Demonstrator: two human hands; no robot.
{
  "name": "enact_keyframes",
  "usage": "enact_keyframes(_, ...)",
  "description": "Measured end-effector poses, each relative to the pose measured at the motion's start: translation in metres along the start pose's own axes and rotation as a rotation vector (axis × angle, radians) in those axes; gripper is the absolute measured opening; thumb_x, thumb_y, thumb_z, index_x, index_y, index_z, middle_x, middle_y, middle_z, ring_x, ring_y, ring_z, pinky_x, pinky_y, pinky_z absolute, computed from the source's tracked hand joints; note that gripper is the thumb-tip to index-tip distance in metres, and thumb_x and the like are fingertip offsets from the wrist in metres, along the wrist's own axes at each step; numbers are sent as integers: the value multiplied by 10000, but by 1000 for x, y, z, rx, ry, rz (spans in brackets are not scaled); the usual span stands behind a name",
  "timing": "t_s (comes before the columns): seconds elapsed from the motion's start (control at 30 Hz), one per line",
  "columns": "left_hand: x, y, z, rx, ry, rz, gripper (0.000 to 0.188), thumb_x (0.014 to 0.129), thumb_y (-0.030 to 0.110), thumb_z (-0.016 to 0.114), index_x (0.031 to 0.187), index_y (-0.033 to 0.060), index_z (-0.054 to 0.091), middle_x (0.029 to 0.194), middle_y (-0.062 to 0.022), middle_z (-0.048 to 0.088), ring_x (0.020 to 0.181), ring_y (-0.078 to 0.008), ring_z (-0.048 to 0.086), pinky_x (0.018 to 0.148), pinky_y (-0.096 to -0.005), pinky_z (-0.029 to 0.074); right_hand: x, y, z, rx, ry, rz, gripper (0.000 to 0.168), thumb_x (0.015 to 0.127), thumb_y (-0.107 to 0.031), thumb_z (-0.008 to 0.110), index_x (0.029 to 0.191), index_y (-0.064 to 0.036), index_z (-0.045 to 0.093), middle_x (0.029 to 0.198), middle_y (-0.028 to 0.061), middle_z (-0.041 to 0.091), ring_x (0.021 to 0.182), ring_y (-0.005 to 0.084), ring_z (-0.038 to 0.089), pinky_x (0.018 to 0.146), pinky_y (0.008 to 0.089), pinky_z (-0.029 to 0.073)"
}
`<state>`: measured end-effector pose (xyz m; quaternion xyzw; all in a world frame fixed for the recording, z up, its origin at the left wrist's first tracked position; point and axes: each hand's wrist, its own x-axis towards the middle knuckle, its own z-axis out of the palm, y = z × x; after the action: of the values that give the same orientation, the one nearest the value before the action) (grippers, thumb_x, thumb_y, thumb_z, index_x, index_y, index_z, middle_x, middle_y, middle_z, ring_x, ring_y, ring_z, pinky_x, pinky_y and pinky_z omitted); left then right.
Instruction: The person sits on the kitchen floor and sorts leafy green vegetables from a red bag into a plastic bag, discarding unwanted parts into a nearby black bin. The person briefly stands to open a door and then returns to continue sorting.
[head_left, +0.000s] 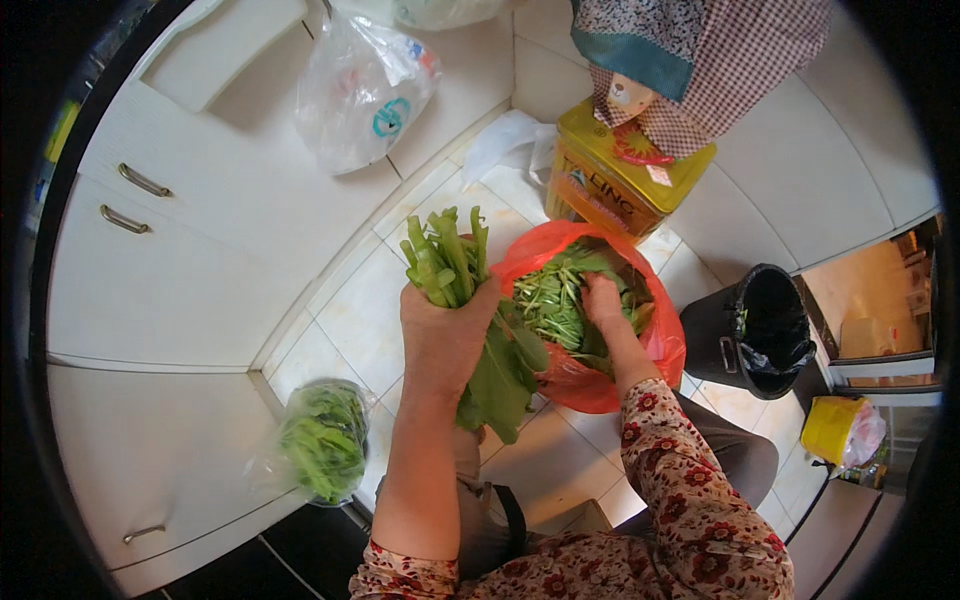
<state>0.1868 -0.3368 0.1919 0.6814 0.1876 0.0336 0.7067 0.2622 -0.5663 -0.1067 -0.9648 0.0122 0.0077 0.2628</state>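
Observation:
My left hand (448, 330) is closed around a bunch of leafy greens (502, 371), its thick cut stems pointing away from me and its broad leaves hanging down on the right. To its right, an open red plastic bag (664, 341) holds more leafy greens (551, 307) with many thin stems. My right hand (604, 298) reaches into that bag, its fingers down among the leaves. The fingertips are hidden, so whether they grip anything cannot be seen.
A clear bag of greens (322, 442) lies on the tiled floor at left, beside white cabinets (172, 285). Behind the red bag stands a yellow-lidded tin (630, 176), under hanging cloths (750, 67). A black bin (742, 330) is at right. A plastic bag (367, 97) hangs at upper left.

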Motion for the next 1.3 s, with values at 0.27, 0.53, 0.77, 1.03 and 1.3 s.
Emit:
enact_keyframes(0.27,3,3,-7,37,-7,4,185,748,123,687,851,-22,634,749,-56,633,646,-120,573,587,-275,463,-24,-33,-77,326,192,-194,138,807,-83,609,912,6,597,821,197,589,778,348,588,691,380,471)
enact_keyframes(0.53,-6,-11,16,93,-301,-81,261,717,124,709,923,-11,624,811,-65,644,681,-139,604,607,-278,497,-70,-91,-216,850,-112,59,162,910,-162,543,844,-15,565,633,-43,491,585,62,434,550,218,378)
enact_keyframes(0.77,-27,-46,61,-374,-733,-275,304,786,65,649,1071,5,562,950,-93,649,821,-169,634,729,-286,507,-113,-119,-232,781,96,-30,102,816,-83,618,825,19,620,676,5,579,634,66,513,582,245,437)
enact_keyframes(1.03,-33,-56,82,-374,-620,-293,273,774,23,644,1038,37,572,934,-25,598,815,-127,592,705,-272,494,-114,-120,-247,482,103,-92,108,783,-97,642,784,11,634,676,84,611,646,127,590,594,289,469)
enact_keyframes(1.3,-33,-42,87,-284,-734,-336,287,768,43,648,1042,32,562,870,-52,617,771,-147,615,665,-269,504,-108,-105,-263,792,-39,-158,145,874,-86,575,787,29,589,628,21,585,595,74,538,556,240,450)
